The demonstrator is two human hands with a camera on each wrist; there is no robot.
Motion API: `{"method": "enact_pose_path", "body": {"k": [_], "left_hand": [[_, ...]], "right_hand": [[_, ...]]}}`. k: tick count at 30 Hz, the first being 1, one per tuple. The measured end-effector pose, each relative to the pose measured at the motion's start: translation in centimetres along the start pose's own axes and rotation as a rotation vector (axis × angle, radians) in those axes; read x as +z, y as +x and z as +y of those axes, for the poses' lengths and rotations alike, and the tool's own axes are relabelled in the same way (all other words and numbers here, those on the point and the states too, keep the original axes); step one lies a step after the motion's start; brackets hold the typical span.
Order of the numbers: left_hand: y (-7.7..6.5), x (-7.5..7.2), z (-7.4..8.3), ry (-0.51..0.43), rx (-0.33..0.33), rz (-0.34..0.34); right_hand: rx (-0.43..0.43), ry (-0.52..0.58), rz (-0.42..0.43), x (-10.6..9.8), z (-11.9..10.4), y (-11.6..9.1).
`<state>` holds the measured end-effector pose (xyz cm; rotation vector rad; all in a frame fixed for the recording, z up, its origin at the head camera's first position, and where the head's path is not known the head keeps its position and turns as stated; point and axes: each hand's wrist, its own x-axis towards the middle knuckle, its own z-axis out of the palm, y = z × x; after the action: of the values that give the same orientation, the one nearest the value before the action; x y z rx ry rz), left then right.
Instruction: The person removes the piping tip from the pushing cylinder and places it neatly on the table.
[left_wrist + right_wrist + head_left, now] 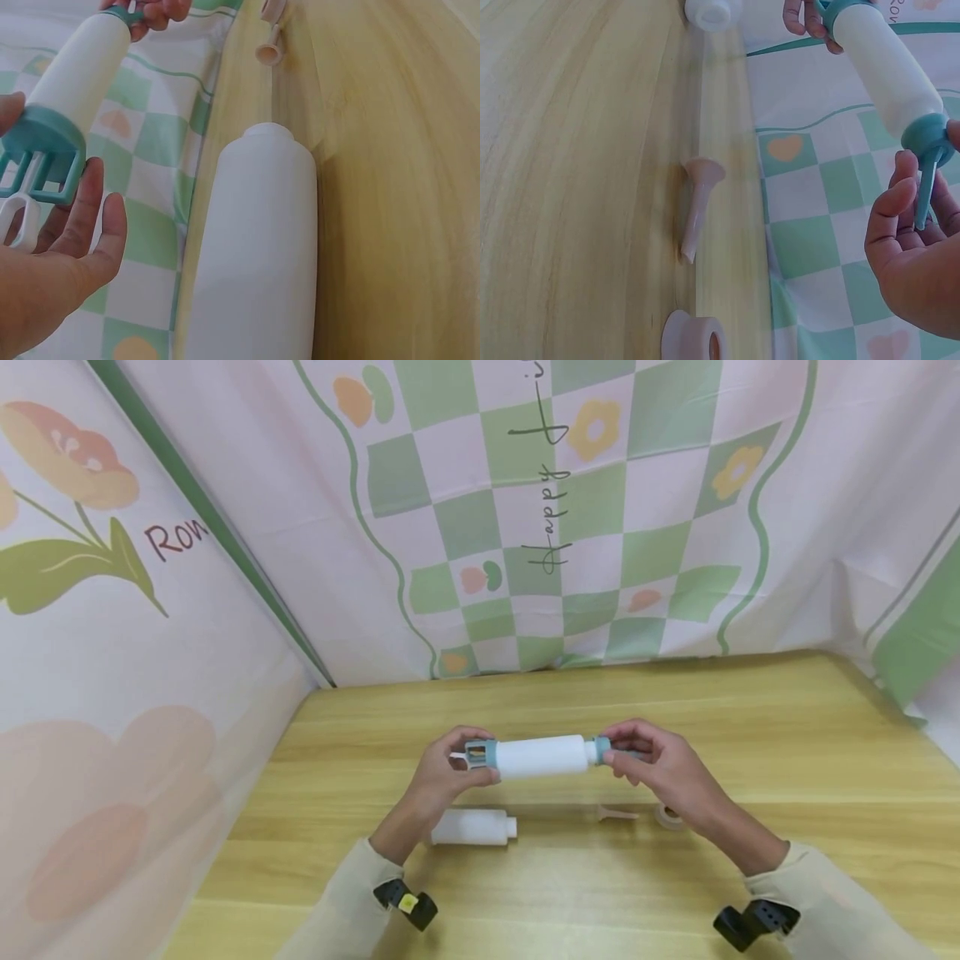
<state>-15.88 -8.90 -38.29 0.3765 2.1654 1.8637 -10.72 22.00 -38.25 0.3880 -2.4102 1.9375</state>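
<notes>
A white plastic bottle (542, 756) is held level above the table, crosswise between both hands. My left hand (441, 777) grips its left end, thumb and fingers around a teal open-frame base (52, 146) with a white loop (28, 225) sticking out. At the other end my right hand (663, 764) pinches the teal cap (928, 135), whose long thin spout (925, 191) points into the palm. Below the left hand, a second white bottle (471, 827) without a cap lies on its side, its neck to the right.
On the wooden table (360, 893), a small pink funnel-shaped piece (699, 202) lies beneath the right hand. Close by is a pink flanged ring (694, 337). Behind the table hangs a green-and-white checked curtain (555, 527), with a flowered curtain (150, 668) along the left side.
</notes>
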Motion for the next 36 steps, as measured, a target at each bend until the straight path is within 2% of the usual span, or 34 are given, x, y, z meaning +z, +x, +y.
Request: {"method": "enact_pose_path", "body": {"k": [9, 19, 28, 36], "left_hand": [[0.0, -0.5, 0.3, -0.002, 0.014, -0.004], [0.4, -1.8, 0.4, 0.086, 0.09, 0.004], [1.1, -3.2, 0.2, 0.075, 0.043, 0.017], [1.7, -4.5, 0.2, 0.088, 0.051, 0.015]], "right_hand": [[-0.025, 0.005, 0.015, -0.2, -0.2, 0.2], [-0.008, -0.009, -0.006, -0.5, -0.1, 0.3], [0.004, -0.041, -0.022, -0.7, -0.2, 0.5], [-0.01, -0.087, -0.035, -1.0, -0.1, 0.9]]}}
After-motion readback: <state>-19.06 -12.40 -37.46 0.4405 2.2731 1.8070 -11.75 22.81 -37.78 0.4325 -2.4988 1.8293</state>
